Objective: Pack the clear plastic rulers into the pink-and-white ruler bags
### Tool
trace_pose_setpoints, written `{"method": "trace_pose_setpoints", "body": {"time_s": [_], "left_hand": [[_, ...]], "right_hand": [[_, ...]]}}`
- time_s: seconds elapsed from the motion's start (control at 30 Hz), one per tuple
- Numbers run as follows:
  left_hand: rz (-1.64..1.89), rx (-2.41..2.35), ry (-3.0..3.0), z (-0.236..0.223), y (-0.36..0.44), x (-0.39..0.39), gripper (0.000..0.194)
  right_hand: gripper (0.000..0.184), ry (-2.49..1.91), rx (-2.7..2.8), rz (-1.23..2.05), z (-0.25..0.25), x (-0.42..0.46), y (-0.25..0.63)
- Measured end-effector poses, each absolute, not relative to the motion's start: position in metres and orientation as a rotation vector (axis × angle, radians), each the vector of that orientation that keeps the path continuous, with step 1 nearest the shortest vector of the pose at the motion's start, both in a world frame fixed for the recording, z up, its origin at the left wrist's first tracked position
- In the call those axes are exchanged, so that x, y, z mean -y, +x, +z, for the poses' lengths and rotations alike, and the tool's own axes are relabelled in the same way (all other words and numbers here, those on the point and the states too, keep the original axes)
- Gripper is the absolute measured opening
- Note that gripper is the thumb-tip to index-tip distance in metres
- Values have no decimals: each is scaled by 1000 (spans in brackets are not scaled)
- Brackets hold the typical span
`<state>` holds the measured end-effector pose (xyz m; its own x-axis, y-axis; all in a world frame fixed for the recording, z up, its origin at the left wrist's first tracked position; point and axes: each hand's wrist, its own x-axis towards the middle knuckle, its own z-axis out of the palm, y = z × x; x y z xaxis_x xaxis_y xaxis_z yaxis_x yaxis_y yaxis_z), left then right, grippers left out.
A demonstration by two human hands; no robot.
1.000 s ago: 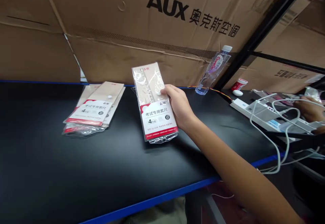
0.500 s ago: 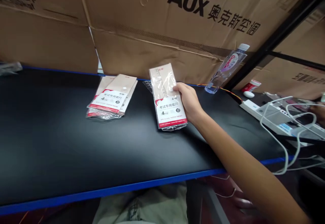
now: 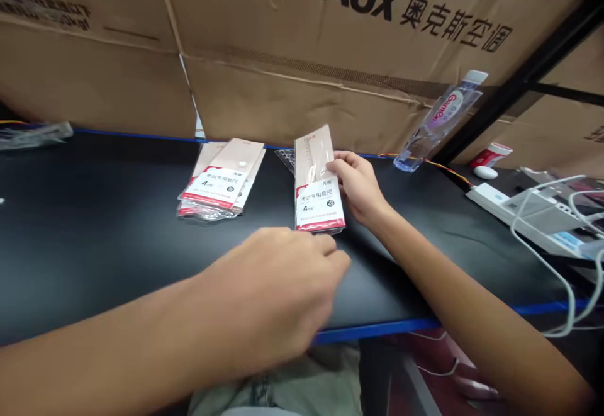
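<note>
Right hand (image 3: 359, 188) is pinching the right edge of a clear-bagged exam ruler set (image 3: 317, 197), its thumb and fingers closed on the packet around the middle. The packet is lying on a black tabletop (image 3: 94, 177), its printed white label facing up. Left hand (image 3: 271, 290) is reaching in from the lower left with its fingers loosely curled, gripping nothing, and its fingertips are hovering by the packet's lower edge (touching or just short of it, this view cannot settle). Just left of the held packet, a stack of matching ruler-set packets (image 3: 221, 180) is lying on the tabletop. Beyond the right hand, a plastic water bottle (image 3: 436, 123) is leaning against AUX cardboard cartons (image 3: 330, 38). Further right, a white power strip (image 3: 528, 214) is sitting with white cables trailing from it (a small white computer mouse (image 3: 486, 172) is lying just behind it).
</note>
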<state>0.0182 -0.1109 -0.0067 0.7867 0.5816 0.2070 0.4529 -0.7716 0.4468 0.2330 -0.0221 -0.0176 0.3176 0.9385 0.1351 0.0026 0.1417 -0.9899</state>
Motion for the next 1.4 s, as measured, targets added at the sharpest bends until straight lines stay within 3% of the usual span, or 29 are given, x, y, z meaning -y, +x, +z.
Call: {"method": "trace_pose_setpoints", "body": {"time_s": [0.13,0.27,0.4,0.67,0.93,1.17,1.4], "left_hand": [[632,-900,2612,19,17,50,25],[582,-985,2430,-2,6,36,66],[530,-878,2487,-13,4,43,82],[684,-807,2728,-9,5,50,43],[610,-845,2777,-12,4,50,31],[615,-994,2803,-8,4,50,19],[553,-1081,2832,-7,3,51,7]], "right_hand": [[21,-1187,1022,928,-19,22,232],[26,-1167,1003,989,-24,22,229],[30,-1147,1018,1003,-27,23,225],[35,-1141,1166,1082,-30,28,219],[28,-1411,1920,245,-30,24,232],[30,-1534,2062,182,-34,22,229],[20,-1835,1970,41,-23,24,223]]}}
